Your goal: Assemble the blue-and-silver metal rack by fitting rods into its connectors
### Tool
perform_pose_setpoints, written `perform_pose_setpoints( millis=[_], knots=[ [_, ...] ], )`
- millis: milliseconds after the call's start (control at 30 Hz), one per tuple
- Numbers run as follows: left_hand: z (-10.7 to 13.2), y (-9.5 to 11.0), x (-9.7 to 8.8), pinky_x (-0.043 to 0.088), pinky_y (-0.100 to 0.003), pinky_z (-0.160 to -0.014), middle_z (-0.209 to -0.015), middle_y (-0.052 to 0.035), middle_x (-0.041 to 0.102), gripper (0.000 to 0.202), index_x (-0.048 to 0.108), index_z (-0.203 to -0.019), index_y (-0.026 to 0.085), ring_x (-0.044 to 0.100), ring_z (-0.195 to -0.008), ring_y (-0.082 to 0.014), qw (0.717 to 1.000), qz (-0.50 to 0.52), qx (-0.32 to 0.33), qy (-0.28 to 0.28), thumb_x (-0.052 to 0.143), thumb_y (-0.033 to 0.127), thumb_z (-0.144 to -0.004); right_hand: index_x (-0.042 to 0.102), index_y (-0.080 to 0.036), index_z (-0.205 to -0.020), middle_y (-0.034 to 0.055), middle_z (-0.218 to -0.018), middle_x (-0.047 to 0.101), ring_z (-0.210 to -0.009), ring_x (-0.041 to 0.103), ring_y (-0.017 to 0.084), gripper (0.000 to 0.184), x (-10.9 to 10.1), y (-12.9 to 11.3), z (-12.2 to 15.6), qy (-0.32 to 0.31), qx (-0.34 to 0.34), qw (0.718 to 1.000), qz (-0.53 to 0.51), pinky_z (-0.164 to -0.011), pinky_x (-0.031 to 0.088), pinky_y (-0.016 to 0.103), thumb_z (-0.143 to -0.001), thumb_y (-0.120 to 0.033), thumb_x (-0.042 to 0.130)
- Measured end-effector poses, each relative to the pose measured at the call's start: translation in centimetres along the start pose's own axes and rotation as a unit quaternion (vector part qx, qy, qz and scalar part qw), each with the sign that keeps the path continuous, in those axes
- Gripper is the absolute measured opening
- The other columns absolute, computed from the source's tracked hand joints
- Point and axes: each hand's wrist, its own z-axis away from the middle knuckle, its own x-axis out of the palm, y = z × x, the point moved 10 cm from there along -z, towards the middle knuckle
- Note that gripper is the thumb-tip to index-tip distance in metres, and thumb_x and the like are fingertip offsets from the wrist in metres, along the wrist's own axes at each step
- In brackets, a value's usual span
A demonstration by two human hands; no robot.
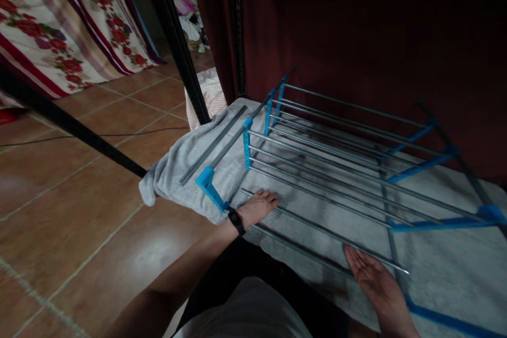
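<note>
My left hand [258, 205], with a black watch on its wrist, lies flat with fingers stretched out on a long loose metal rod [317, 228] near that rod's left end. My right hand [370, 273] is open, palm turned up, under the same rod close to its right end. The rod lies on a grey towel [178, 169] just in front of a partly built rack [336, 161] of parallel metal rods and blue plastic side pieces. A blue connector [209, 184] sits at the rack's near left corner.
The towel is spread over brown floor tiles. Black poles [174, 37] cross the left side. A dark red curtain [356, 37] hangs behind the rack. Floral cloth [59, 21] hangs at the far left. A blue strip [447, 319] lies on the towel at lower right.
</note>
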Motion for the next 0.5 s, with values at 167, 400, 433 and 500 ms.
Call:
perform_pose_setpoints(
  millis=[167,400,433,500],
  knots=[
    [0.1,-0.3,-0.3,0.045,-0.041,-0.099,-0.13,-0.0105,0.063,0.032,0.064,-0.124,0.022,0.058,-0.117,-0.0268,1.0,-0.014,-0.021,-0.002,0.046,0.012,-0.1,0.061,-0.014,-0.098,0.0141,-0.112,0.07,-0.107,0.072,0.022,0.021,1.5,0.8,0.5,0.011,0.019,0.999,-0.048,-0.096,0.061,0.037,-0.084,-0.004,0.049],
    [-0.3,-1.1,-0.3,0.051,-0.043,-0.097,-0.124,-0.0122,0.067,0.032,0.069,-0.12,0.021,0.063,-0.112,-0.0277,0.999,-0.015,-0.024,-0.022,0.046,0.013,-0.098,0.057,-0.019,-0.088,0.0083,-0.101,0.07,-0.101,0.073,0.02,0.007,2.3,0.7,-0.2,-0.004,-0.021,0.996,-0.092,-0.096,0.061,0.039,-0.085,-0.014,0.061],
    [-0.2,-1.3,-0.2,0.052,-0.043,-0.098,-0.125,-0.0127,0.067,0.033,0.069,-0.12,0.02,0.064,-0.112,-0.0272,0.999,-0.008,-0.025,-0.023,0.045,0.014,-0.098,0.058,-0.019,-0.089,0.0075,-0.1,0.07,-0.1,0.073,0.02,0.008,2.3,0.6,-0.3,-0.01,-0.03,0.995,-0.095,-0.096,0.06,0.038,-0.084,-0.015,0.063],
    [0.0,-1.9,0.1,0.052,-0.042,-0.101,-0.128,-0.0139,0.067,0.037,0.07,-0.122,0.019,0.065,-0.115,-0.027,0.999,0.007,-0.03,-0.021,0.041,0.013,-0.099,0.058,-0.019,-0.087,0.0046,-0.093,0.069,-0.094,0.073,0.019,0.012,2.7,0.1,-0.5,-0.028,-0.062,0.992,-0.103,-0.096,0.06,0.038,-0.081,-0.016,0.068]
  ],
)
